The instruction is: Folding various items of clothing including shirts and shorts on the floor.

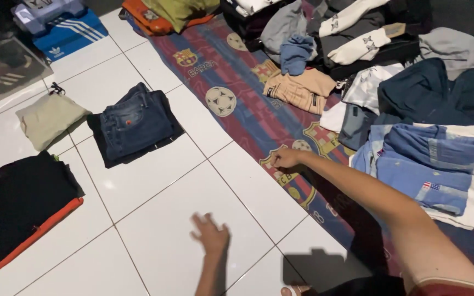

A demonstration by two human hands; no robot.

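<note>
My right hand [285, 158] rests with curled fingers on the edge of a blue and maroon blanket [231, 82] with ball and crest prints, spread on the white tile floor [154, 186]. It seems to pinch the blanket's edge, though the grip is hard to read. My left hand [210, 234] hovers over the bare tiles, fingers spread and slightly blurred, holding nothing. A light blue and white patchwork garment [432, 167] lies on the blanket just right of my right forearm.
Folded jeans [135, 121], a folded beige garment [50, 118] and a black stack with an orange layer [20, 208] lie on the tiles at left. A heap of unfolded clothes [352, 49] covers the blanket's far end. Boxes [56, 24] stand at top left.
</note>
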